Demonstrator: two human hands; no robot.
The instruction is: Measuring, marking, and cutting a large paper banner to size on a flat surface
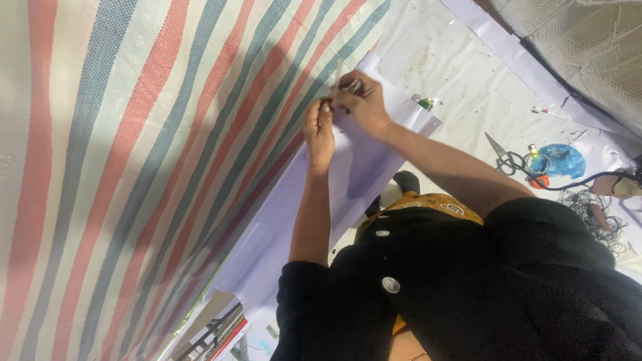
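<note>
Black fabric of the person's buttoned garment fills the lower right, nearest the camera, with a yellow patterned cloth showing above its white buttons. Both forearms reach away from it toward the upper middle of the view. A large woven tarpaulin striped in red, blue-grey and white covers the whole left side. Beside it runs a long pale lilac sheet, laid diagonally, its far end under the hands.

Off to the right, on the stained white floor covering, lie a pair of scissors with dark handles, a blue plastic bag just beside them, a small red object touching the bag's edge, and a black cable curling toward a tangle of thin wire. A small green-and-white item sits near the sheet's far corner. None of these blocks the hands.

The left hand lies along the sheet's edge, wrist straight, fingers curled narrow around something small at the tips. The right hand comes in from the right, wrist bent, fingers pinched close on a small metallic piece at the border where the lilac sheet meets the tarpaulin. The two hands touch at the fingertips. What the left fingers grip is too small to tell.
</note>
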